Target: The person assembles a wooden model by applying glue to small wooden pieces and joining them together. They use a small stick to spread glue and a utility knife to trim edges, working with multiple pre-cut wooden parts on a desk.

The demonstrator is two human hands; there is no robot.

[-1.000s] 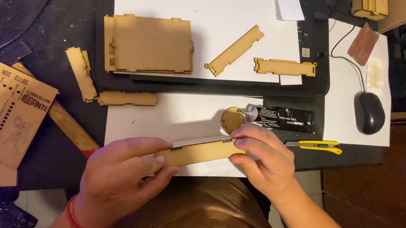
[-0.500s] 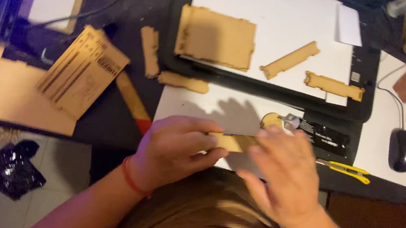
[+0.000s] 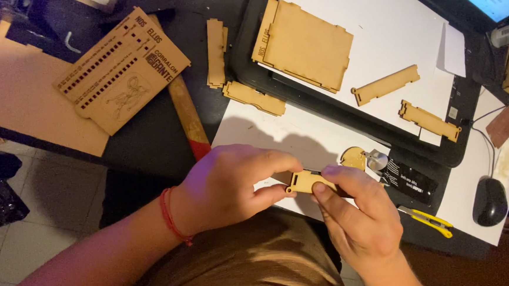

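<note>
My left hand (image 3: 234,186) and my right hand (image 3: 359,217) together pinch a small flat wooden piece (image 3: 306,181) with notched edges, held just above the near edge of a white sheet (image 3: 278,133). A red string circles my left wrist. Most of the piece is hidden by my fingers. Just beyond my right hand lie a round tan disc (image 3: 353,158) and a black glue tube (image 3: 408,180).
A partly built wooden box (image 3: 305,43) and two notched strips (image 3: 386,84) (image 3: 429,120) lie on white paper over a black tray. More strips (image 3: 216,52) (image 3: 254,97), an engraved slotted panel (image 3: 120,70), a wooden handle (image 3: 186,118), a yellow cutter (image 3: 429,219) and a mouse (image 3: 489,201) surround them.
The view has swung left and nearer. My hands have closed in on the wooden piece, so that less of it shows between my fingers than a second ago.
</note>
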